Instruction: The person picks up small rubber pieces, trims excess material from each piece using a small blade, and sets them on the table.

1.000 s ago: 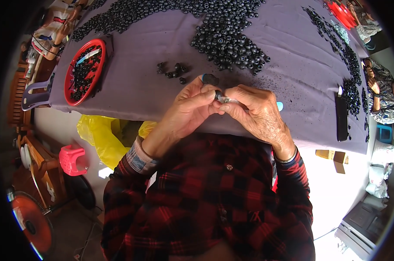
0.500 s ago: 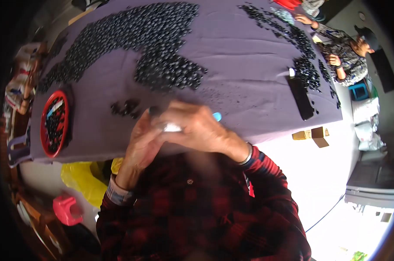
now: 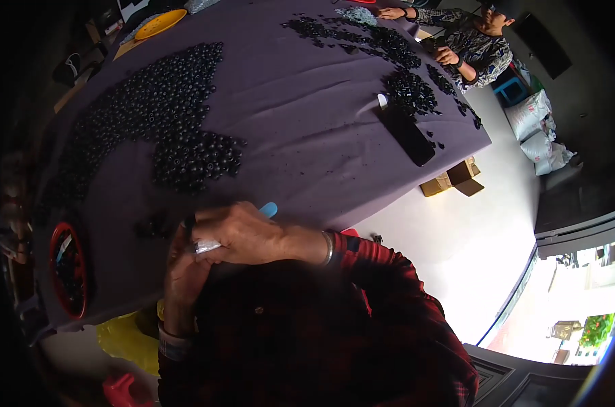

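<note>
My right hand (image 3: 243, 234) is closed around a slim tool whose light-blue end (image 3: 269, 209) sticks out past the knuckles. A whitish, shiny part (image 3: 207, 246) of it shows on the thumb side. Against it is my left hand (image 3: 184, 271), its fingers bent and partly in shadow. At those fingertips sits a small black piece (image 3: 189, 221), blurred and partly hidden. Both hands are above the near edge of the table, close to a small cluster of black pieces (image 3: 154, 226). Beyond them spread many small, round black pieces (image 3: 178, 91), some with holes.
A purple-grey cloth (image 3: 287, 142) covers the table. A red basin (image 3: 84, 278) with black pieces stands at left, a yellow tray (image 3: 161, 24) at the far left. A long black object (image 3: 408, 136) lies at right. Across, another person (image 3: 480, 44) handles pieces. An open cardboard box (image 3: 450, 182) is below.
The view has swung, so the table appears tilted and shifted left. My hands stay together with the tool, and more of its light-blue end shows.
</note>
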Available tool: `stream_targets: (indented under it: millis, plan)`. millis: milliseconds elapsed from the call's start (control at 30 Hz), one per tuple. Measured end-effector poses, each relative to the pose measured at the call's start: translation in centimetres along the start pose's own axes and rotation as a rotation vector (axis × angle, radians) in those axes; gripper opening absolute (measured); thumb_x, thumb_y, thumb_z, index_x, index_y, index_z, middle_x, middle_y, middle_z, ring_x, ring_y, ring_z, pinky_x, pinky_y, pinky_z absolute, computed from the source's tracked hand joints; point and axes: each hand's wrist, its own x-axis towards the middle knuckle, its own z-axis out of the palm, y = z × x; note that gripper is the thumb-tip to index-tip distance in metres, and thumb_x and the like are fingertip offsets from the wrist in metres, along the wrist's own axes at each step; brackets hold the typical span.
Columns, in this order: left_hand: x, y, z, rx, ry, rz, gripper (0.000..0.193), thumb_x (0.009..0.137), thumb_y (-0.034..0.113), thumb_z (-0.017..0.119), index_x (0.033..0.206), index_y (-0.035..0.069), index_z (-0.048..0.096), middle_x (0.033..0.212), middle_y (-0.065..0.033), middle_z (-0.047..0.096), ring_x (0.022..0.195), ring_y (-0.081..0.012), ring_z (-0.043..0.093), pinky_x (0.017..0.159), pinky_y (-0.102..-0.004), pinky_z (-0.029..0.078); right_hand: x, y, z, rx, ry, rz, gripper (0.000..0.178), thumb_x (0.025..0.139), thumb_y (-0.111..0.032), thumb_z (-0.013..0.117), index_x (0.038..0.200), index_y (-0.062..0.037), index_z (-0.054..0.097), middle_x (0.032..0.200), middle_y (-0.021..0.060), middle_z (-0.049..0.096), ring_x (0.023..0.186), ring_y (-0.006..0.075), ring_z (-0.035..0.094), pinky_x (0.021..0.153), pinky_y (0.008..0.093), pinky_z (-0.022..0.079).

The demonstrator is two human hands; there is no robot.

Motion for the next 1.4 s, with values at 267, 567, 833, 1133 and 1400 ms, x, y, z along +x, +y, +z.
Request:
stream_targets:
  millis: [267, 567, 833, 1133, 1400]
  plan:
    - [0.3, 0.0, -0.5, 0.043, -0.008, -0.023, 0.049, 0.087, 0.009, 0.057, 0.134, 0.008, 0.045, 0.118, -0.0059, 0.055, 0.105, -0.0185, 0.057, 0.08, -0.0332, 0.05, 0.2, 0.1, 0.1, 0.045, 0.097, 0.015, 0.024, 0.076, -0.016, 0.076, 0.095, -0.0085, 0.064, 0.092, 0.0026, 0.064, 0.08, 0.0219, 0.067, 0.067, 0.0339, 0.056]
    - [0.2, 0.3, -0.3, 0.062, -0.046, -0.042, 0.051, 0.084, 0.01, 0.059, 0.133, 0.005, 0.044, 0.103, -0.0068, 0.058, 0.086, -0.0149, 0.059, 0.07, -0.0282, 0.049, 0.2, -0.1, -0.2, 0.256, -0.018, 0.003, 0.011, 0.077, -0.007, 0.072, 0.082, -0.0051, 0.063, 0.082, 0.0008, 0.063, 0.075, 0.0154, 0.067, 0.062, 0.0294, 0.056]
    - [-0.4, 0.5, -0.5, -0.075, -0.066, -0.102, 0.049, 0.083, 0.008, 0.061, 0.129, 0.004, 0.045, 0.093, -0.0075, 0.059, 0.077, -0.0164, 0.058, 0.066, -0.0279, 0.049, 0.2, -0.3, 0.4, 0.296, 0.06, -0.05, 0.01, 0.076, 0.0, 0.069, 0.082, -0.0037, 0.062, 0.076, 0.003, 0.062, 0.071, 0.0171, 0.067, 0.057, 0.0275, 0.056]
    - [-0.1, 2.0, 0.8, 0.148, 0.11, 0.016, 0.038, 0.084, 0.006, 0.062, 0.121, 0.005, 0.051, 0.082, -0.0039, 0.059, 0.075, -0.0128, 0.057, 0.069, -0.0283, 0.047, 0.0, 0.8, -2.5, -0.177, 0.261, 0.0, 0.012, 0.076, -0.003, 0.071, 0.087, -0.0061, 0.066, 0.078, 0.0074, 0.064, 0.066, 0.0209, 0.066, 0.057, 0.0328, 0.051]
    - [-0.6, 4.3, -2.4, 0.897, 0.363, 0.195, 0.01, 0.084, 0.004, 0.068, 0.093, 0.003, 0.065, 0.08, 0.0019, 0.062, 0.07, -0.0052, 0.055, 0.06, -0.0204, 0.044, -2.0, 6.1, -8.9, -0.292, 0.396, 0.458, 0.008, 0.08, -0.006, 0.069, 0.085, -0.0006, 0.066, 0.068, 0.0062, 0.061, 0.062, 0.0081, 0.055, 0.056, 0.0255, 0.044]
